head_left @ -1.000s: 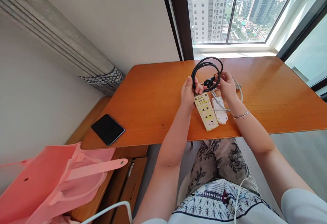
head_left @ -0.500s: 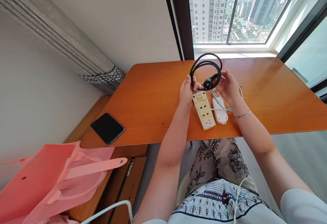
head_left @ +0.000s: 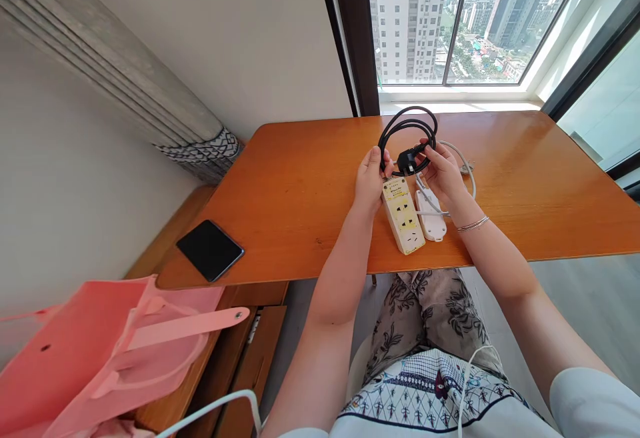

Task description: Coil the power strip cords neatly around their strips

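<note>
A coiled black power cord point(head_left: 407, 123) is held up between my hands over the table. My left hand point(head_left: 371, 175) grips the coil's left side, its thumb pointing up. On the right of the coil, my right hand point(head_left: 440, 170) has its fingers closed on the cord beside the black plug point(head_left: 407, 161). Below the coil is a cream power strip point(head_left: 403, 217) with several sockets, its upper end near my left fingers. Right of it lies a white power strip point(head_left: 431, 217) with a white cable point(head_left: 466, 161) that loops past my right hand.
The brown wooden table point(head_left: 290, 198) stands against the window wall. A black-screened tablet or phone point(head_left: 210, 250) lies near its left edge. At the lower left is an open pink bag point(head_left: 125, 345). A white cable point(head_left: 215, 406) hangs close to my left arm.
The coil has shifted slightly right and the plug has turned. My right fingers have closed in on the cord near the plug. The cream strip's upper end has moved slightly right.
</note>
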`<state>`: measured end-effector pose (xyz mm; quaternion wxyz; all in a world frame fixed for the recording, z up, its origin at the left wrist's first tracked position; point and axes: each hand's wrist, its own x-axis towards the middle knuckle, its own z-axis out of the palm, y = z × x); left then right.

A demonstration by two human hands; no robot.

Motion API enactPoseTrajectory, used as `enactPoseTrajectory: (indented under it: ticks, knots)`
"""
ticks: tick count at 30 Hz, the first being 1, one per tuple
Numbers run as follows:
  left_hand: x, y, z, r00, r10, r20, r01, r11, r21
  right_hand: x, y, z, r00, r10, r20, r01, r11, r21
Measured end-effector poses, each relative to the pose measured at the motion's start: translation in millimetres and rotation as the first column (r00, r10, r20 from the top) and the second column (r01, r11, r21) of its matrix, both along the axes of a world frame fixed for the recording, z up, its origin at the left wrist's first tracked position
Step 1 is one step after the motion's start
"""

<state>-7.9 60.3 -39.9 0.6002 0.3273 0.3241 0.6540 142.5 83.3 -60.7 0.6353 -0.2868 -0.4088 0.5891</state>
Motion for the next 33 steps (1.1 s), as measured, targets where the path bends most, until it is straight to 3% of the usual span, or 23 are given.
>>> enactPoseTrajectory:
  ticks: [10,15,22,25,30,33]
  knots:
    - [-1,-1,0.2,0.998,-0.011,-0.067,0.010,1.000,-0.016,-9,-3,0.4,0.994,-0.044,-0.095,0.040,0.998,-0.045]
    - [1,-2,0.9,0.997,0.037,-0.074,-0.037,0.999,-0.002,-9,-19,11.8,0.998,0.042,0.040,-0.037,0.992,-0.121]
    - [6,-4,1.2,0.996,0.087,-0.038,-0.088,0.996,-0.018,-15,-24,11.0,0.971,-0.043,0.234,0.070,0.992,-0.108]
    - [3,-1,-0.5,0.994,0.107,-0.009,-0.107,0.994,-0.015,-12,-23,9.3,0.947,0.024,0.321,0.018,0.992,-0.127]
    - [-11,6,2.6,0.980,0.197,0.042,-0.195,0.980,-0.043,-4,-26,13.3,0.850,0.206,0.484,-0.170,0.978,-0.117]
    - [-15,7,5.8,0.981,0.173,0.083,-0.169,0.984,-0.050,-1,-24,14.1,0.864,0.182,0.469,-0.166,0.983,-0.075]
